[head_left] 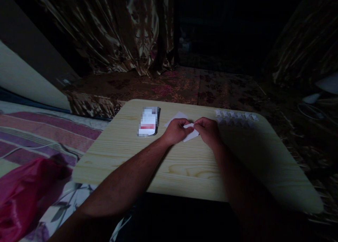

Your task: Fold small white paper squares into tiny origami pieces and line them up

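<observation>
Between my two hands, just above the wooden table, is a small piece of white paper. My left hand is closed on its left side, thumb lying on top. The fingers of my right hand pinch the paper's upper right edge. Behind my left hand another white sheet lies on the table, partly hidden by that hand. To the right of my right hand, several small folded white paper pieces stand in two rows near the table's far edge.
A phone with a lit, blurred screen lies left of my hands. Striped bedding and a pink cloth or bag are at the left. Patterned curtains hang beyond the table. A white cable lies in the dim area at right.
</observation>
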A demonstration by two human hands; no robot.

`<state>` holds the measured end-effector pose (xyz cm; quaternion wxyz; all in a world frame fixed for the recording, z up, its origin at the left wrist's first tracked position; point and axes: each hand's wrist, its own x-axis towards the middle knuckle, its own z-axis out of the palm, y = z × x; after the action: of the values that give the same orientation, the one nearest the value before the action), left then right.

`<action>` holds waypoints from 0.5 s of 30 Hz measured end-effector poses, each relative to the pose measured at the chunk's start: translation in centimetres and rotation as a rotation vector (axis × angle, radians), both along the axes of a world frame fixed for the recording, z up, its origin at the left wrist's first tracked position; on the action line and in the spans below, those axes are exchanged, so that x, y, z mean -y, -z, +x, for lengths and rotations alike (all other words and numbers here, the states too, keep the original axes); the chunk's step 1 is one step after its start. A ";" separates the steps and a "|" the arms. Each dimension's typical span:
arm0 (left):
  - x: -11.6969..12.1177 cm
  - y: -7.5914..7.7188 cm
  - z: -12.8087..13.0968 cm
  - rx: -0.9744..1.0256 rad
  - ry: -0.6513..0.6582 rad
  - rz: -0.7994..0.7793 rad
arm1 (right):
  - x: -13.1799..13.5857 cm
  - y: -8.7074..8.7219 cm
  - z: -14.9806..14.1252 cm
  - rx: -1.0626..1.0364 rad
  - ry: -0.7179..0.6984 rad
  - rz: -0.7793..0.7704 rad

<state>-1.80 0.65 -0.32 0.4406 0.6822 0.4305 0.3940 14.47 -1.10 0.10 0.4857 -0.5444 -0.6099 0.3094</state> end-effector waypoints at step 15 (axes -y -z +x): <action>0.0 0.2 0.0 -0.078 0.010 0.068 | 0.0 0.2 -0.1 0.040 -0.011 0.015</action>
<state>-1.78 0.67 -0.51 0.4020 0.7137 0.4302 0.3793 14.39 -1.06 -0.13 0.4760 -0.5435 -0.6247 0.2963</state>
